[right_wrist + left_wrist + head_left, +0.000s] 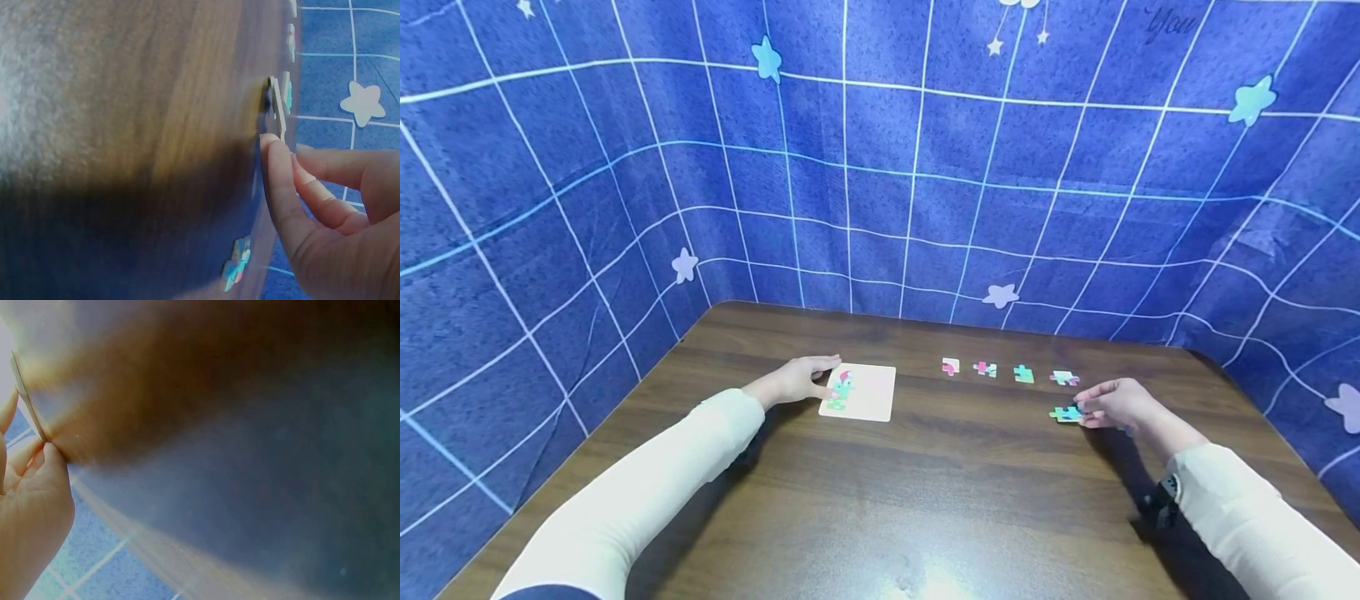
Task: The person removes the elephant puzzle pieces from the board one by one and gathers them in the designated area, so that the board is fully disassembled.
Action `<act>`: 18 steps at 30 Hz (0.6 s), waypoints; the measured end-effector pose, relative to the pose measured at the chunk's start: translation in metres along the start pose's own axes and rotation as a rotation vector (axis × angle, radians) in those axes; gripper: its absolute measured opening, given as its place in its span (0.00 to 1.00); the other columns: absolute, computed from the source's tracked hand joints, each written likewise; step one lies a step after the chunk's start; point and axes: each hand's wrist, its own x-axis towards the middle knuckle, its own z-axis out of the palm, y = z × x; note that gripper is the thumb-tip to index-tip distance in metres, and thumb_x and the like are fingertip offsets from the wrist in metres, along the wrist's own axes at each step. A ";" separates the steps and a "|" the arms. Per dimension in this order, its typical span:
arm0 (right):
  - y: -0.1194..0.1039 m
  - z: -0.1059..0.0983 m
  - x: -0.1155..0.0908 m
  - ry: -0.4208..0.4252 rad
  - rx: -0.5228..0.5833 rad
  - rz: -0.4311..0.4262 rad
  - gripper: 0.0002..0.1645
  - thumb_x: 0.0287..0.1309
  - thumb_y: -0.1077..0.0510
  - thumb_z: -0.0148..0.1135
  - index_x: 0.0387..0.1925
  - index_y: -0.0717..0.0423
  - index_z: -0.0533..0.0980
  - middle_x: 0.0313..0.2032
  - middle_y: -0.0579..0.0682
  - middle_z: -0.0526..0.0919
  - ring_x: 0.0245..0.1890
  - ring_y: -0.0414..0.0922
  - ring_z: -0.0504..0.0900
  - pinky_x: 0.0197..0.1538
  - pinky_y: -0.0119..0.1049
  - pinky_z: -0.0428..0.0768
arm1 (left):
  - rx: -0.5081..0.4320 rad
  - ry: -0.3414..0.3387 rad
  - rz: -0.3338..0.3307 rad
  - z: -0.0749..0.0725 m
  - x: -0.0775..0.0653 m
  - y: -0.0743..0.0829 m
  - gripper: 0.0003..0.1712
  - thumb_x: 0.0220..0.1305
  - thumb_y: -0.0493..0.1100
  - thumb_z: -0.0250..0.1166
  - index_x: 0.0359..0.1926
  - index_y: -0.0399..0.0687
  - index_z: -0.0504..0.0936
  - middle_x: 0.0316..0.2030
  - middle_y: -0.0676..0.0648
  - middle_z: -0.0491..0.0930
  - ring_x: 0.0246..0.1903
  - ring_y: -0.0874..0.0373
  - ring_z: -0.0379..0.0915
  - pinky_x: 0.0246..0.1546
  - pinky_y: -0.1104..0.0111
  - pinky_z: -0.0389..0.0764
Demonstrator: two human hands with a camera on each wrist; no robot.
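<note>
My left hand (793, 381) grips the left edge of a square, pale puzzle board (872, 392). A joined green and red picture section (841, 390) fills the board's left side; the rest is plain. In the left wrist view, the board's thin edge (28, 400) is between thumb and fingers. Over at the right, my right hand (1116, 402) pinches a green and blue puzzle piece (1064, 414) by its right end. The right wrist view shows that piece (279, 115) edge-on at the fingertips, close over the table.
A row of loose puzzle pieces runs behind: a pink one (951, 366), a pink and white one (985, 369), a green one (1023, 374) and a multicoloured one (1064, 378). Another piece (237, 265) lies beneath the right wrist. A blue curtain (880, 208) hangs behind the brown table (910, 500).
</note>
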 end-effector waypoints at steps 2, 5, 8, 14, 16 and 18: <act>0.002 -0.004 0.002 -0.011 -0.007 0.004 0.09 0.57 0.74 0.54 0.39 0.77 0.76 0.25 0.47 0.83 0.25 0.40 0.85 0.37 0.34 0.86 | 0.015 0.001 0.001 0.000 -0.001 0.000 0.44 0.61 0.48 0.68 0.72 0.37 0.59 0.73 0.40 0.55 0.71 0.41 0.54 0.72 0.54 0.57; 0.002 -0.008 0.003 -0.015 -0.016 0.017 0.08 0.57 0.73 0.53 0.36 0.72 0.78 0.25 0.47 0.82 0.25 0.41 0.86 0.36 0.33 0.86 | 0.021 0.000 -0.001 -0.001 -0.001 0.001 0.44 0.61 0.48 0.68 0.72 0.38 0.59 0.73 0.41 0.55 0.71 0.41 0.53 0.72 0.54 0.56; -0.001 -0.006 -0.002 -0.023 -0.052 0.009 0.11 0.59 0.73 0.51 0.41 0.80 0.74 0.25 0.47 0.83 0.25 0.41 0.85 0.35 0.33 0.86 | 0.030 -0.003 0.000 -0.001 -0.001 0.000 0.44 0.61 0.49 0.68 0.72 0.38 0.59 0.73 0.41 0.55 0.71 0.41 0.54 0.72 0.54 0.56; -0.006 -0.001 -0.009 0.018 -0.121 0.044 0.17 0.63 0.72 0.44 0.46 0.87 0.69 0.24 0.48 0.83 0.23 0.39 0.84 0.32 0.32 0.86 | 0.034 -0.001 0.012 0.000 0.001 -0.002 0.45 0.60 0.49 0.69 0.71 0.37 0.59 0.73 0.41 0.56 0.71 0.42 0.55 0.71 0.55 0.58; -0.006 -0.001 -0.010 0.020 -0.138 0.052 0.19 0.64 0.71 0.42 0.48 0.87 0.68 0.25 0.48 0.84 0.23 0.39 0.84 0.33 0.33 0.86 | 0.030 0.001 0.014 0.000 0.000 -0.002 0.45 0.60 0.49 0.69 0.71 0.37 0.59 0.73 0.40 0.56 0.70 0.42 0.56 0.71 0.55 0.59; -0.006 -0.001 -0.010 0.019 -0.161 0.054 0.20 0.65 0.70 0.40 0.49 0.87 0.67 0.26 0.48 0.84 0.24 0.39 0.84 0.33 0.34 0.86 | 0.028 0.000 0.013 0.000 -0.001 -0.001 0.45 0.60 0.49 0.69 0.72 0.37 0.59 0.73 0.40 0.56 0.70 0.42 0.56 0.71 0.55 0.59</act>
